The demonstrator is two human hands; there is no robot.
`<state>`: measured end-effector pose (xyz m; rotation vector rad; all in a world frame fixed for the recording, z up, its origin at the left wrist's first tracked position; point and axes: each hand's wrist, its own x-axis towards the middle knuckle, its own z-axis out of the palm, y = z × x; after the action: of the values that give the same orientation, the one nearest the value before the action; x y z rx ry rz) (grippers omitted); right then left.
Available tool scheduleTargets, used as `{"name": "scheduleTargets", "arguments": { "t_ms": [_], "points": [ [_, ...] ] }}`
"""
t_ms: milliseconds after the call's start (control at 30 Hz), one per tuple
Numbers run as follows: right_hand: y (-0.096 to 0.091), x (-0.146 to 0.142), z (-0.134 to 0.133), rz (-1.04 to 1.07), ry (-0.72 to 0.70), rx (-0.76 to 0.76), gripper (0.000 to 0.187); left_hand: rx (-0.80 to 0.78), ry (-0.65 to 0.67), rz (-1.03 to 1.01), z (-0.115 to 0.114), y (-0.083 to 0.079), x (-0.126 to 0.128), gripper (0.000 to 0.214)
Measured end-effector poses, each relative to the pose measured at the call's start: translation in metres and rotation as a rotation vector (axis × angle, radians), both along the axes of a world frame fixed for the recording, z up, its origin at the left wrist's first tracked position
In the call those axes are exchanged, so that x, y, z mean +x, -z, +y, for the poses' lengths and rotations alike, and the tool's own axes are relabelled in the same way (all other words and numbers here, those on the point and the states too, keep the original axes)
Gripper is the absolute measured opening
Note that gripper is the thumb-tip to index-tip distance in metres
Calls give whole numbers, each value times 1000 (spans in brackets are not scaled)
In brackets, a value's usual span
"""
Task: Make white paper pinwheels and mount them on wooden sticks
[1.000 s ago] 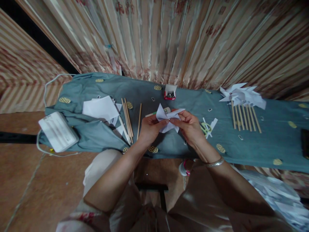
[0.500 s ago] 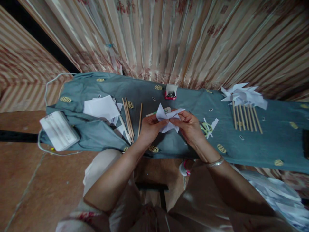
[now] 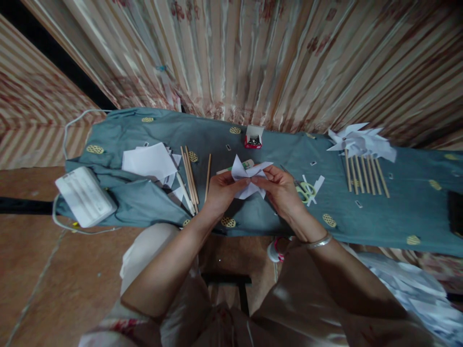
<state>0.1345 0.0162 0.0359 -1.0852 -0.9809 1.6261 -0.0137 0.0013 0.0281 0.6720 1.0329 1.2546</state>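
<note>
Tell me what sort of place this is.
Probably a home room set up for crafts: curtains behind a blue cloth spread as a worktop, left hand and right hand pinching a paper pinwheel, finished pinwheels and loose sticks nearby.

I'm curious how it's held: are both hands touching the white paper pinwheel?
Touching. The head view shows the left hand and right hand pinching the paper pinwheel at its middle.

Both hands, left hand and right hand, pinch a white paper pinwheel above the blue cloth.
</note>
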Motion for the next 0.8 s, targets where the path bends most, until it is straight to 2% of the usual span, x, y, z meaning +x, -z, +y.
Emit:
{"name": "scheduleTargets", "arguments": {
  "t_ms": [233,367,433,500,567,667,800],
  "points": [
    [1,6,3,3,22,24,33,33,34,20,-2,-5,-7,37],
    [0,12,4,3,34,36,32,68,-43,72,2,2,-17,44],
    [-1,13,4,7,31,33,32,88,-131,212,9,9,-27,40],
    [-3,14,3,12,27,32,32,125,-206,469,19,18,-40,22],
    [-4,15,3,22,29,35,32,171,-226,756,28,27,-54,21],
    [-7,18,2,22,41,42,32,196,-178,988,35,36,-68,28],
    [-8,23,2,10,48,55,32,212,-93,1223,35,42,-73,32]
  ]
}}
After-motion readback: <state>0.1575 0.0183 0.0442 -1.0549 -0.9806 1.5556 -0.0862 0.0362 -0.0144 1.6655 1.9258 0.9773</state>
